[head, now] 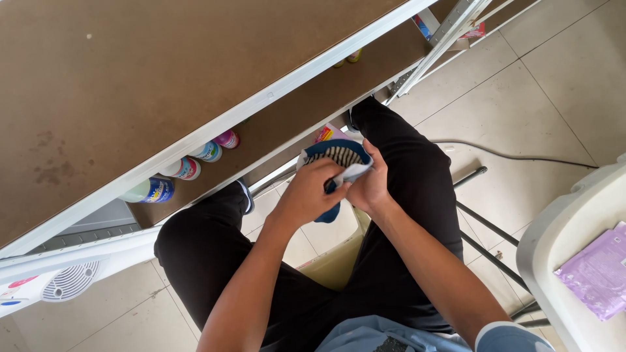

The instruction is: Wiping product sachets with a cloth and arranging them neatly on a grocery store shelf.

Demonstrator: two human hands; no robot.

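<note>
While it is held up over the lap, a small cloth thing [339, 156], blue with thin black and white stripes and a white edge, is seen in the middle of the view. It looks like a sock, but that cannot be told for sure. It is pinched by both hands: the left hand [306, 195] is closed on its near left side, and the right hand [370, 186] is closed on its right side, with a white bit folded over the fingers [355, 171]. A blue part hangs down between the two hands.

Just under the hands, black trousers [404, 195] and a yellow seat [336, 264] are seen. Far and to the left, a big brown table top [130, 85] with a white edge is close over the cloth thing, so little room is left on that side. Under this edge, a row of round bottles [186, 168] is lined up. To the right, pale floor tiles [521, 98] are open, crossed by a thin grey cable [508, 155]. At the near right, a white table [561, 241] with a purple packet [596, 270] is seen. A white fan [68, 281] lies at the near left.
</note>
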